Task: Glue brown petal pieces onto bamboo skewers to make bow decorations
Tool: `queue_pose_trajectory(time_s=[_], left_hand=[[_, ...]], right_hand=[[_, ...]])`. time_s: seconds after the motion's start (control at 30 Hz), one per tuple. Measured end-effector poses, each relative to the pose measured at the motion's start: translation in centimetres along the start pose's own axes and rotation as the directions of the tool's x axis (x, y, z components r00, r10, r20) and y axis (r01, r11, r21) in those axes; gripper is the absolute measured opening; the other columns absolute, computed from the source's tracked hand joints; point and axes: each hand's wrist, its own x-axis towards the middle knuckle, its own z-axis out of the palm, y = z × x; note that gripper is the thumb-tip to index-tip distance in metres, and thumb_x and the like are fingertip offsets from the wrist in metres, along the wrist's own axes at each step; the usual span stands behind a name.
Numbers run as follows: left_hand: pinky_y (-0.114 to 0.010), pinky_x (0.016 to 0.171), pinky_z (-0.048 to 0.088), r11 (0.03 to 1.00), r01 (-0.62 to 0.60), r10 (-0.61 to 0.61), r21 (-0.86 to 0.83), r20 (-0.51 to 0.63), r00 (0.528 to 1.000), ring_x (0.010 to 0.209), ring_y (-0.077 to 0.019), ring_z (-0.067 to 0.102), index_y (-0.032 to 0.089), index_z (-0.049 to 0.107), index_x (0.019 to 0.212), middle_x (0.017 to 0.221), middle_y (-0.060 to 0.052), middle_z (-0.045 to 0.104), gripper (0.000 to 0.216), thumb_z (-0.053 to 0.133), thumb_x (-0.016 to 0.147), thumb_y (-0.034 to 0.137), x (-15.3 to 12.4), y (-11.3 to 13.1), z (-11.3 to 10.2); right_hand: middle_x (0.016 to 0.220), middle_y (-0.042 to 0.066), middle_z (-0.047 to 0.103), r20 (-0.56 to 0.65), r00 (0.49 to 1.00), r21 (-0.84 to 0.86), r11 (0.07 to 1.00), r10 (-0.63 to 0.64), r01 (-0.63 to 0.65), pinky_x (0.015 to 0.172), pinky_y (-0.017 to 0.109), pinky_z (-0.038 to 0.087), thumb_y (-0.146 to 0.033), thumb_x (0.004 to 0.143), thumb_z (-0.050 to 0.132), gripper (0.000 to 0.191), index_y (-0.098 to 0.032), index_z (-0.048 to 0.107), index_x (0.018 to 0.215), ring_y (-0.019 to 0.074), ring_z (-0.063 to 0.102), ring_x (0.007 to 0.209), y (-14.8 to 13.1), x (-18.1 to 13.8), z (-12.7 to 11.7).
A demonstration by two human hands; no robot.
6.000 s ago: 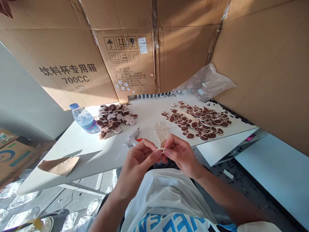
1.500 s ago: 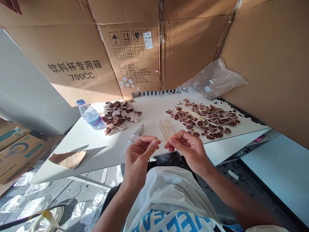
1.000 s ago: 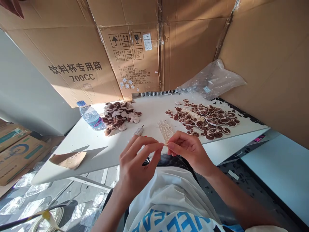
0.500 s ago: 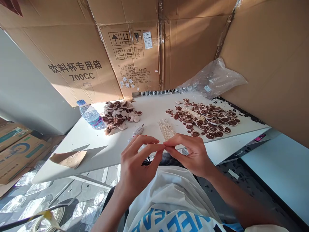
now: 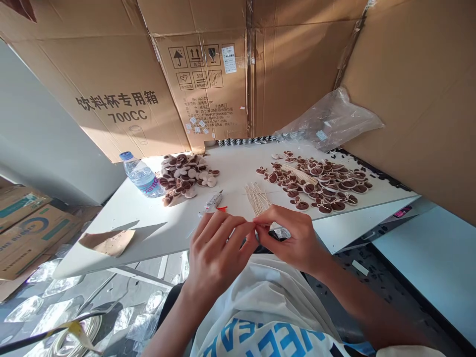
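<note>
My left hand (image 5: 221,248) and my right hand (image 5: 290,235) meet fingertip to fingertip above the table's front edge. Both are closed in a pinch; whatever lies between the fingertips is too small to make out. Just beyond them is a bundle of thin cream cords (image 5: 257,196). A small white tube (image 5: 212,202) with a dark tip lies past my left hand, beside a red piece (image 5: 222,209). To the right spreads a pile of brown pieces with cream bows (image 5: 327,181). Brown and pale fuzzy round pieces (image 5: 186,176) are heaped at the back left.
A water bottle (image 5: 141,176) stands at the table's left. A torn cardboard piece (image 5: 111,243) lies at the front left. Tall cardboard (image 5: 208,29) walls the back, with a clear plastic bag (image 5: 334,119) at the right. Plastic wrappings and coiled cable (image 5: 82,337) lie on the floor.
My left hand's raised fingers have come down and drawn together beside the pinch. The red piece beside the tube now shows. My right hand stays nearly in place.
</note>
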Motion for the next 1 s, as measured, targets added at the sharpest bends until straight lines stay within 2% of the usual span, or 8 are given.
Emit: queue_pose_trajectory(time_s=[0.17,0.3,0.43,0.57,0.8,1.0], left_hand=[[-0.038,0.071,0.050,1.000,-0.022,0.022,0.019,0.001,1.000,0.073,-0.0198,0.068,0.019,0.069,0.092,0.081,-0.001,0.079,0.022,0.084,0.086,0.003,0.1,0.2,0.0],[-0.038,0.070,0.048,0.996,-0.063,0.063,0.061,-0.002,0.998,0.070,-0.0199,0.066,0.019,0.066,0.091,0.079,-0.001,0.078,0.024,0.083,0.085,0.003,0.2,0.3,0.1],[-0.038,0.070,0.049,0.994,-0.078,0.077,0.072,0.011,0.997,0.070,-0.0202,0.065,0.020,0.064,0.091,0.079,-0.001,0.077,0.026,0.084,0.086,0.005,0.1,0.3,0.3],[-0.038,0.071,0.049,0.995,-0.078,0.076,0.068,0.023,0.997,0.067,-0.0199,0.063,0.020,0.063,0.090,0.077,-0.001,0.075,0.024,0.083,0.088,0.008,-0.1,0.4,0.5],[-0.038,0.068,0.046,0.996,-0.068,0.067,0.062,0.031,0.997,0.066,-0.0200,0.061,0.020,0.062,0.088,0.075,-0.002,0.073,0.025,0.082,0.086,0.005,-0.4,0.5,0.9],[-0.039,0.068,0.046,0.995,-0.056,0.055,0.078,0.018,0.998,0.067,-0.0205,0.060,0.020,0.062,0.089,0.074,-0.001,0.072,0.028,0.086,0.083,0.006,-0.5,0.6,1.2]], right_hand=[[0.080,0.000,0.072,0.008,0.999,0.060,0.997,0.050,-0.050,0.067,0.027,0.054,-0.006,0.095,0.068,0.014,-0.020,0.071,0.095,0.0133,0.064,0.069,0.0,0.1,0.2],[0.076,-0.003,0.069,0.034,0.985,0.158,0.973,0.167,-0.170,0.066,0.025,0.050,-0.006,0.088,0.070,0.016,-0.021,0.069,0.088,0.0116,0.060,0.067,-0.1,0.1,0.5],[0.073,-0.005,0.065,0.061,0.946,0.277,0.906,0.317,-0.321,0.063,0.026,0.046,-0.009,0.083,0.074,0.015,-0.022,0.067,0.081,0.0117,0.055,0.065,-0.2,0.0,0.9],[0.073,-0.004,0.067,0.104,0.900,0.375,0.822,0.423,-0.429,0.065,0.029,0.046,-0.007,0.078,0.071,0.016,-0.023,0.067,0.079,0.0138,0.056,0.067,-0.3,-0.2,1.3],[0.073,-0.005,0.062,0.126,0.827,0.480,0.696,0.547,-0.534,0.067,0.032,0.045,-0.007,0.075,0.068,0.019,-0.024,0.060,0.075,0.0157,0.056,0.068,-0.5,-0.5,1.8],[0.073,-0.006,0.058,0.121,0.808,0.510,0.663,0.576,-0.549,0.067,0.032,0.046,-0.007,0.075,0.067,0.021,-0.024,0.056,0.076,0.0152,0.057,0.068,-0.6,-0.7,2.1]])
